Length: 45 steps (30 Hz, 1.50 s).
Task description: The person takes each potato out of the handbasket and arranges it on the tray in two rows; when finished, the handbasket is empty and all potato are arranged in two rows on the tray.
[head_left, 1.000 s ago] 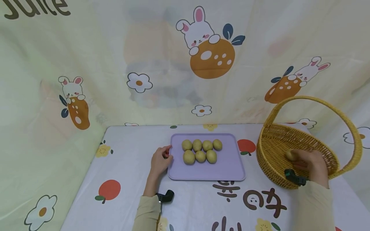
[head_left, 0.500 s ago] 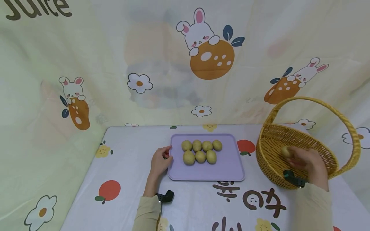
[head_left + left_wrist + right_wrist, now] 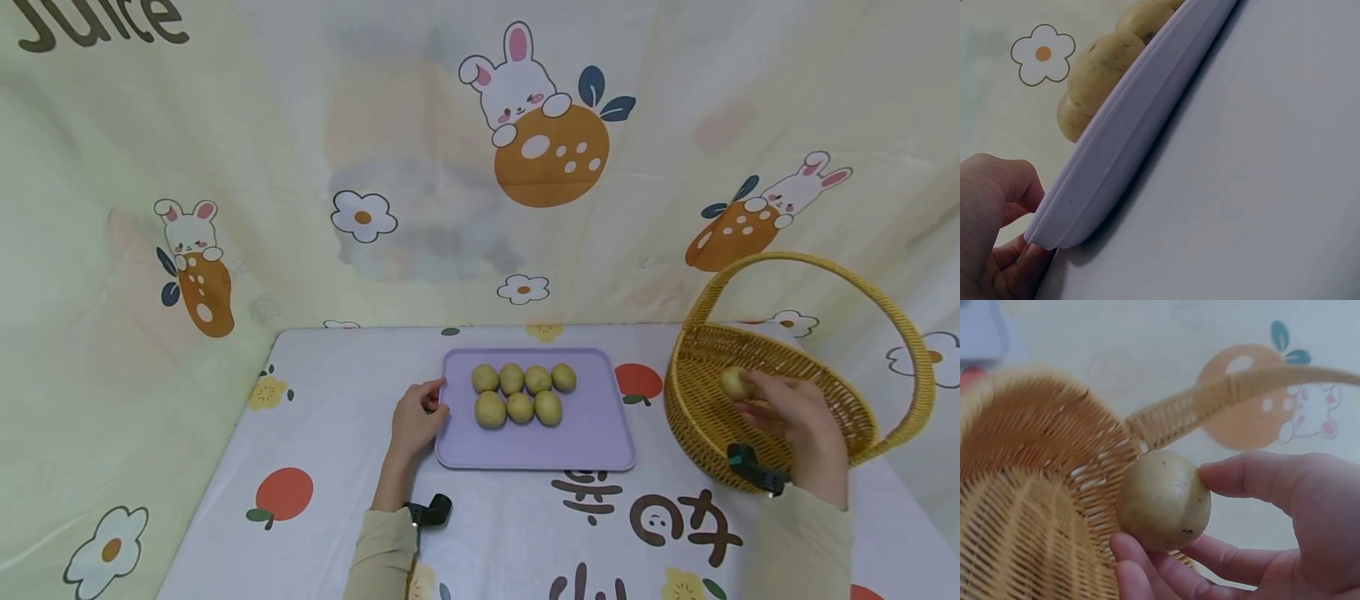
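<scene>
My right hand (image 3: 806, 421) pinches a small round potato (image 3: 733, 384) between thumb and fingers, inside the wicker basket (image 3: 684, 417). In the right wrist view the potato (image 3: 1163, 500) has a few dark specks, and woven basket wall lies behind it. My left hand (image 3: 416, 421) holds the left rim of a lilac tray (image 3: 596, 429). The left wrist view has the thumb at the tray's rim and other fingers below its corner. On the tray sit several potatoes (image 3: 491, 410) in two rows, four-cornered rim around them, the back row reaching further right.
The basket's tall arched handle (image 3: 892, 308) rises over its right and back side. A white printed tablecloth (image 3: 337, 467) covers the table, and a printed curtain (image 3: 420, 133) hangs behind it. Each wrist wears a small black camera (image 3: 433, 509).
My right hand has lifted slightly and moved left within the basket, bringing the potato with it. The left hand and the tray have stayed in place.
</scene>
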Motion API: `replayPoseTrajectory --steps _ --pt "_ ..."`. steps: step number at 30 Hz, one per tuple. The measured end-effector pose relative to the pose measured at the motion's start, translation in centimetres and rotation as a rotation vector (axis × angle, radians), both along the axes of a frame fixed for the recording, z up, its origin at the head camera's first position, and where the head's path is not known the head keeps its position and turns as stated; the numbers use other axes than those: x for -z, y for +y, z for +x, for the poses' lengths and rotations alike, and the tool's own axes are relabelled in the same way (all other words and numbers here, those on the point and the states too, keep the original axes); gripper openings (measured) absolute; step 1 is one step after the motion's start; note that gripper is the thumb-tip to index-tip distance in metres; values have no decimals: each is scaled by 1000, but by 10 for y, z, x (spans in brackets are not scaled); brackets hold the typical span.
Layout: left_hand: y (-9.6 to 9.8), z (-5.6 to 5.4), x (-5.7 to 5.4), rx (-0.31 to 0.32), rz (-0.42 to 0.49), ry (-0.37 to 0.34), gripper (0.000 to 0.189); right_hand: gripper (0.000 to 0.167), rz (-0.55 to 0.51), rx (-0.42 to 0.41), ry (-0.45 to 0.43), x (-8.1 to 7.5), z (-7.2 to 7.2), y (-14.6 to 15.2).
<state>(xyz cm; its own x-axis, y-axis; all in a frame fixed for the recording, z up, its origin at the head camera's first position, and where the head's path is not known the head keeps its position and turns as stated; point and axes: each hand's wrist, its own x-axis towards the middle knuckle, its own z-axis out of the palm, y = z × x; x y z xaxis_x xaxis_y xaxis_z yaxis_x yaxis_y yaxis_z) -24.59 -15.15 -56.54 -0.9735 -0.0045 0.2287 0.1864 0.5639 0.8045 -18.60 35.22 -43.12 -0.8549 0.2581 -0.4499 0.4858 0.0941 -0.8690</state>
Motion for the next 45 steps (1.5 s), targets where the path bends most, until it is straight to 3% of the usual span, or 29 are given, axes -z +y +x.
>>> replayPoseTrajectory --steps 9,16,22,27,32,45 --pt "-1 2 0 2 0 18 44 17 -38 2 88 -3 4 -26" --pt "-2 -2 1 1 -5 -1 44 43 9 -9 134 -6 3 -50" --pt "-3 -4 2 -4 9 -2 45 45 -4 -2 191 -4 0 -73" --pt "-3 -4 3 3 7 2 44 46 5 -26 196 2 -3 -93" --pt "-2 -3 3 12 8 7 44 54 83 -24 203 7 -3 -115" --pt "-2 -3 3 5 -8 -26 45 38 -16 33 172 42 -12 -162"
